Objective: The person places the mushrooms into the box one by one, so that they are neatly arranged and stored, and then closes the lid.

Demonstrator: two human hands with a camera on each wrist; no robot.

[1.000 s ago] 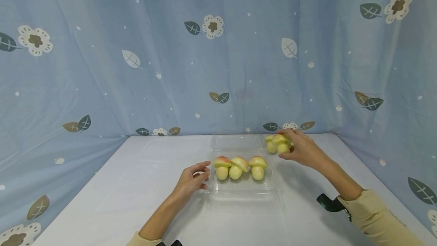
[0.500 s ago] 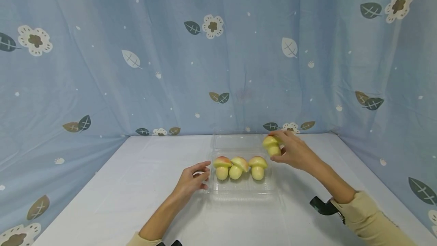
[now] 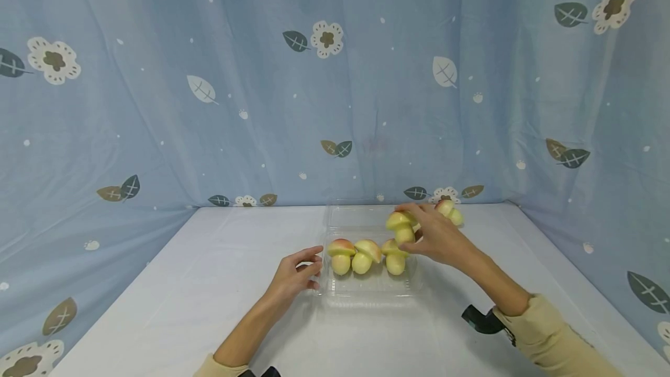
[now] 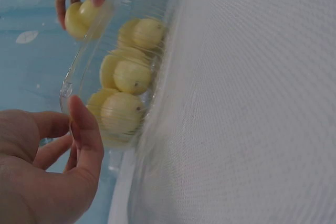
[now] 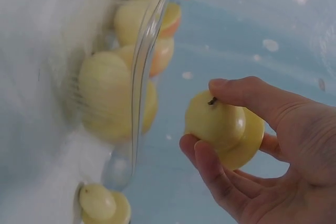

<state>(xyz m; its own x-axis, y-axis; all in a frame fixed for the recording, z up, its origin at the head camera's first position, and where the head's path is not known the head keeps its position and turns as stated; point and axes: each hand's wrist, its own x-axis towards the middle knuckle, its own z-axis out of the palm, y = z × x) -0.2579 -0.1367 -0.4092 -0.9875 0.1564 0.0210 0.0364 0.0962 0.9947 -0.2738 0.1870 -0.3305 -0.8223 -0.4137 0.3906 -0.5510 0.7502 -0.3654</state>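
Observation:
A clear plastic clamshell box lies with its lid laid back. Three yellow-green mushroom-shaped pieces with reddish caps, such as the middle mushroom, form a row inside. My left hand is at the box's left side; the left wrist view shows thumb and fingers pinching its rim. My right hand grips another yellow-green mushroom above the box's back right part, partly covering the rightmost one. In the right wrist view, fingertips and thumb hold this mushroom by its round stem, where a small dark stub shows.
One loose mushroom lies on the white tabletop at the back right, behind my right hand. A blue patterned curtain surrounds the table's back and sides. A dark wrist mount sticks out from my right sleeve.
My right hand has carried the held mushroom leftward from the back right to above the box, uncovering the loose mushroom behind it. My left hand and the box stay where they were.

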